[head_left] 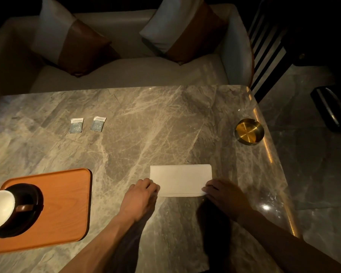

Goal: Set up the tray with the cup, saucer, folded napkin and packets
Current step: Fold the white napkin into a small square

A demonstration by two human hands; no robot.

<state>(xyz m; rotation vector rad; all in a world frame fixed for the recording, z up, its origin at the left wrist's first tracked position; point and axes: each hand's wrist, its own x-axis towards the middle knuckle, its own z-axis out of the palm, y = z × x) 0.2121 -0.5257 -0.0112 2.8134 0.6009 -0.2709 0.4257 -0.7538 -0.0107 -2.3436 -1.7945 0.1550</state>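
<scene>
No words could be read. Two small packets, the left one (76, 125) and the right one (98, 124), lay beyond the tray (67, 194). Each had tiny print on top, too blurry to make out.

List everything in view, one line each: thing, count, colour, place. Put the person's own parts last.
tray: one, orange wood-look, near left of the table
saucer: one, dark, on the tray's left part
cup: one, white inside, brown handle, on the saucer
napkin: one, white, folded into a rectangle, near centre of the table
packets: two, grey-blue and white, side by side at the far left, the other here
ashtray: one, gold, right edge of the table
table: one, grey veined marble
sofa: one, cream, behind the table
cushions: two, white and brown, on the sofa
left hand: fingers at the napkin's near left corner
right hand: fingers at its near right corner
</scene>
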